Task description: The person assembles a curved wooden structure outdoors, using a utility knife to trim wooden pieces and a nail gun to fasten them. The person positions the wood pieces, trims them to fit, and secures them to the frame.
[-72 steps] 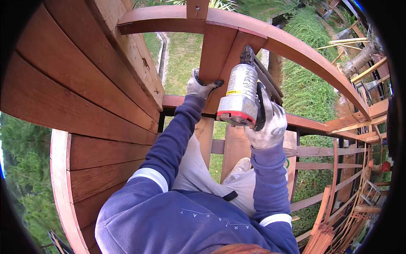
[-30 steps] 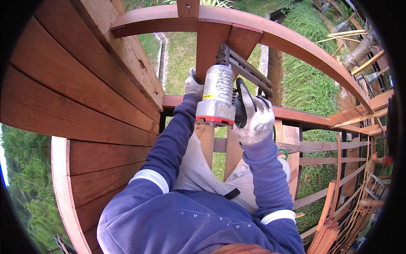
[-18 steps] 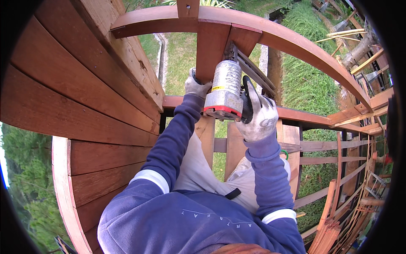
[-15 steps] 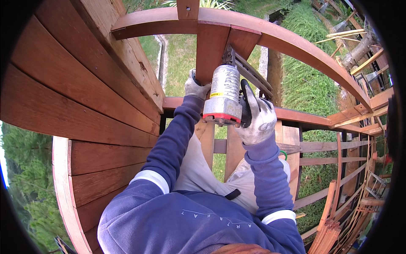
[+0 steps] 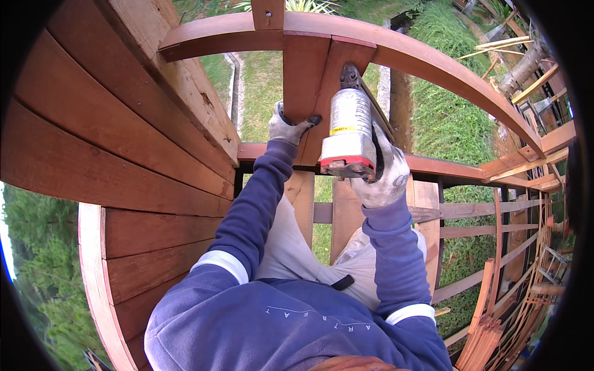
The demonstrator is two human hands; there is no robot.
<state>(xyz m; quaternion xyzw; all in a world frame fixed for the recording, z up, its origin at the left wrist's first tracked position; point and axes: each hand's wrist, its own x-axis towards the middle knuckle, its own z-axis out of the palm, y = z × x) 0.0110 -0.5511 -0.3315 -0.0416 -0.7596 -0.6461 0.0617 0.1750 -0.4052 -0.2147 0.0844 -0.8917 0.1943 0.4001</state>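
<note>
My right hand (image 5: 388,173), in a white and grey glove, grips a nail gun (image 5: 350,127) with a silver body and a red-rimmed end cap. The gun's nose rests at the second reddish-brown board (image 5: 339,68), near the curved rail. Its magazine slants down to the right behind the body. My left hand (image 5: 289,127), gloved too, clasps the lower part of the left board (image 5: 302,77), with the thumb across its face. Both boards stand side by side, their upper ends against the curved wooden rail (image 5: 427,57).
On the left is a wall of wooden planks (image 5: 117,148) with a thick post (image 5: 198,93). A straight rail (image 5: 433,166) crosses below the boards. Light planks (image 5: 349,216) with gaps lie under my legs. Grass (image 5: 263,80) shows far below; slatted framing (image 5: 482,213) curves along the right.
The nail gun has moved right and swung more upright, uncovering the second board. My right hand went with it. My left thumb now shows across the left board.
</note>
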